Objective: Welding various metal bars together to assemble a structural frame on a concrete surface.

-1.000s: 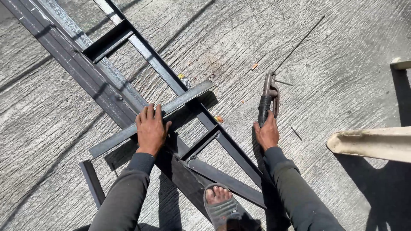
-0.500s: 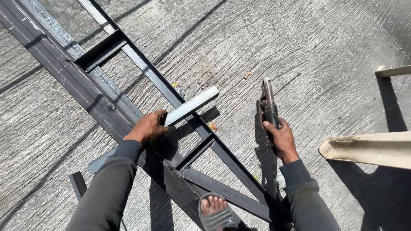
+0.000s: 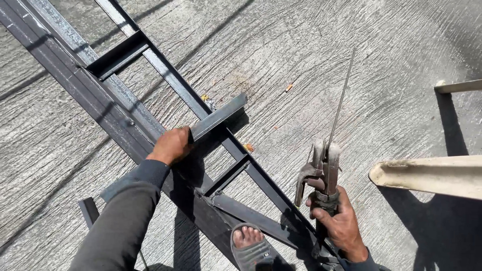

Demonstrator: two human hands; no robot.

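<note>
A dark steel frame (image 3: 100, 103) of long rails and short cross pieces lies on rough concrete. My left hand (image 3: 171, 144) grips a loose square steel tube (image 3: 217, 117) lying across the frame's thinner rail (image 3: 165, 75). My right hand (image 3: 339, 223) holds a welding electrode holder (image 3: 321, 170) upright at lower right. A thin welding rod (image 3: 340, 100) is clamped in it and points up and away. My sandalled foot (image 3: 248, 241) rests on a lower frame piece.
A pale beam end (image 3: 427, 175) juts in from the right edge, and another pale piece (image 3: 459, 86) lies above it. Small orange scraps (image 3: 288, 88) dot the concrete. A short dark steel piece (image 3: 89, 211) sits at lower left.
My left hand went from pressing flat on the tube to gripping it. My right hand lifted the electrode holder off the ground, so the rod now points upward. The view moved closer.
</note>
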